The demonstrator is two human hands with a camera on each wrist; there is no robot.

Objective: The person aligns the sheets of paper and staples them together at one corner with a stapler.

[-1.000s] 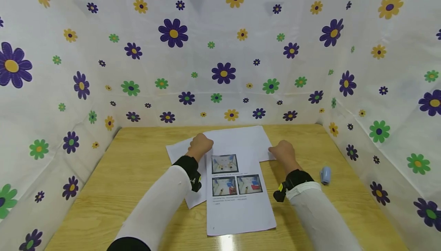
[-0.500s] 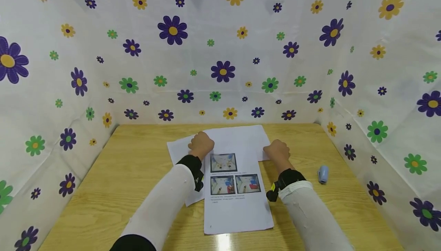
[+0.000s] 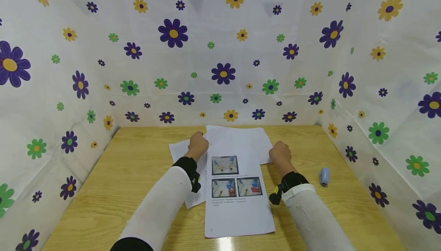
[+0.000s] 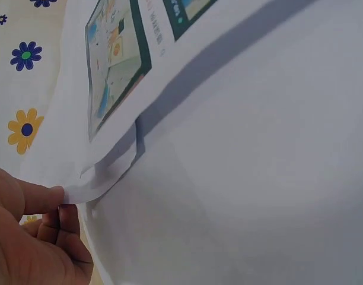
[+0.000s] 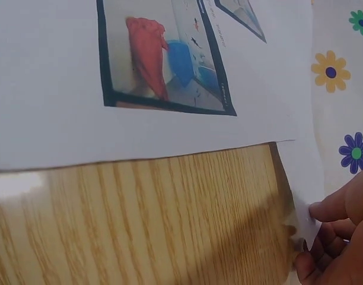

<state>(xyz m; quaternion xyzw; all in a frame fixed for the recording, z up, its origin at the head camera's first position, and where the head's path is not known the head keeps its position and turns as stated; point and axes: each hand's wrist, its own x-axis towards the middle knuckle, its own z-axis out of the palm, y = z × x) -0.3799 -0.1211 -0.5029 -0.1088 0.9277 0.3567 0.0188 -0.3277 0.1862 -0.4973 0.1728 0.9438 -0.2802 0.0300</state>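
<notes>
Several white paper sheets overlap in the middle of the table. A printed sheet (image 3: 241, 216) with photos and lines of text lies lengthwise on top. My left hand (image 3: 198, 143) is at its far left side; in the left wrist view, the thumb and fingers of the left hand (image 4: 39, 231) pinch a curled paper edge that stands off the plain sheet (image 4: 258, 166) below. My right hand (image 3: 280, 154) is at the right end of a crosswise sheet (image 3: 266, 147). In the right wrist view, the right hand (image 5: 341, 228) pinches that sheet's corner (image 5: 300, 172), which sticks out from under the printed sheet.
A small light-blue cylindrical object (image 3: 324, 176) lies on the wooden table (image 3: 120, 189) to the right of my right hand. Flower-patterned white sheeting (image 3: 193, 63) encloses the table at the back and both sides. Another sheet (image 3: 177, 149) juts out to the left.
The far left corner of the papers now stands up beside my left hand, which has shifted slightly left. My right hand moved left, then slightly back to the right. The light-blue object stays put.
</notes>
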